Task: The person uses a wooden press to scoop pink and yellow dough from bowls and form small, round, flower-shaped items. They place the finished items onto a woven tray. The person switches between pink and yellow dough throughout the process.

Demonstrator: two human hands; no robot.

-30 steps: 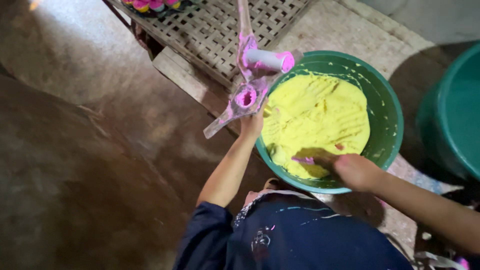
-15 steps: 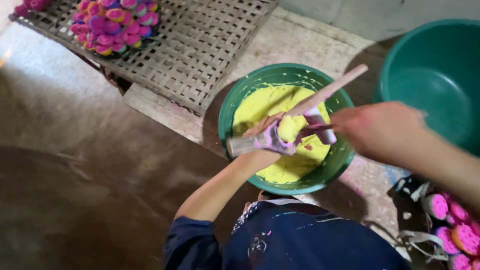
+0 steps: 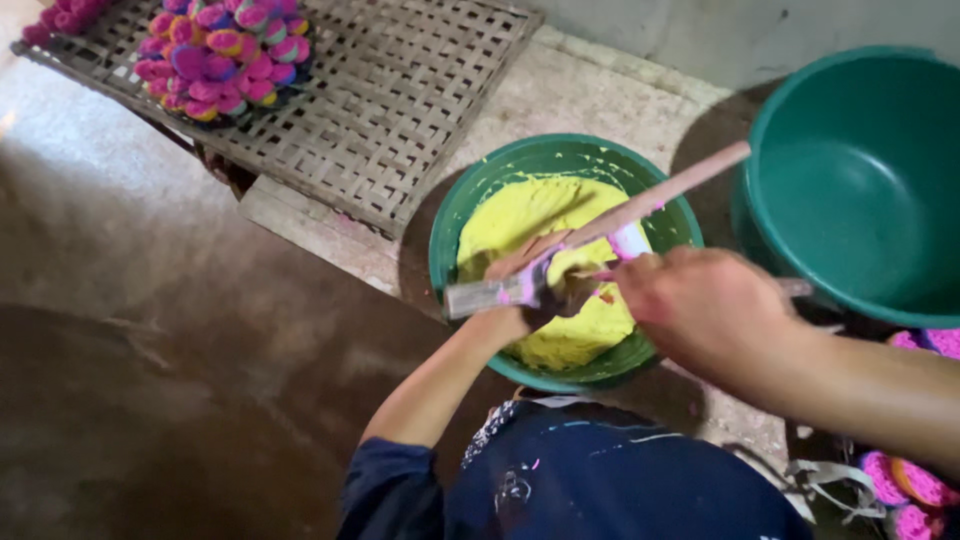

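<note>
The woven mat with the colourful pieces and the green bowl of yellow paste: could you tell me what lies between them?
In the head view, only bare stone slab lies between the woven mat and the green bowl.

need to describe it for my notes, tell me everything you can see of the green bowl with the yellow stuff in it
The green bowl is round, plastic by its look, with a smooth rim. It stands upright on the pale concrete floor, beside a larger empty green tub and near a woven bamboo rack. Thick yellow paste fills most of it and smears the inner wall. The left hand and right hand hold a pink-stained tool over it; its near rim is hidden.
</note>
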